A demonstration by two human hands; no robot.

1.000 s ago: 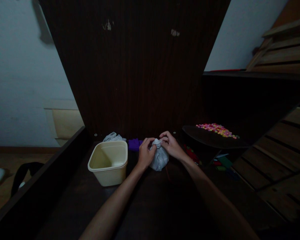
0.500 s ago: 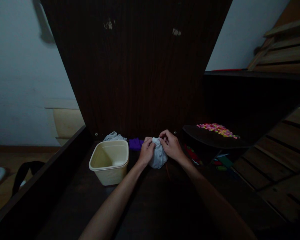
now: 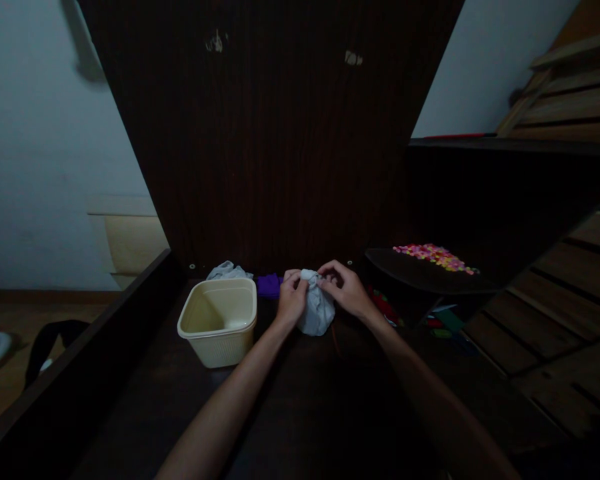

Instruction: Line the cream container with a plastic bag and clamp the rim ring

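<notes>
A pale grey-white piece of cloth (image 3: 317,317) hangs bunched between my hands, its gathered top pinched in the fingers and its lower part loose. My left hand (image 3: 292,298) is closed on the left side of that top. From the right, my right hand (image 3: 345,288) grips the same edge with thumb and forefinger. Whether the cloth is a garment or a bag I cannot tell. To the left of my hands stands a cream plastic bin (image 3: 220,347), its inside showing no contents. Behind it lie another pale crumpled cloth (image 3: 229,271) and a folded purple cloth (image 3: 269,286).
A tall dark wooden panel (image 3: 280,147) rises behind the dark surface (image 3: 145,407). At right, a rounded shelf (image 3: 405,270) bears a pile of pink and yellow small pieces (image 3: 435,257). Red and green items (image 3: 447,321) lie below it. A raised board (image 3: 80,353) edges the left side.
The cloth's top has shifted slightly up and left between my fingers, and its folds look different. Both hands stay in nearly the same place, still gripping it.
</notes>
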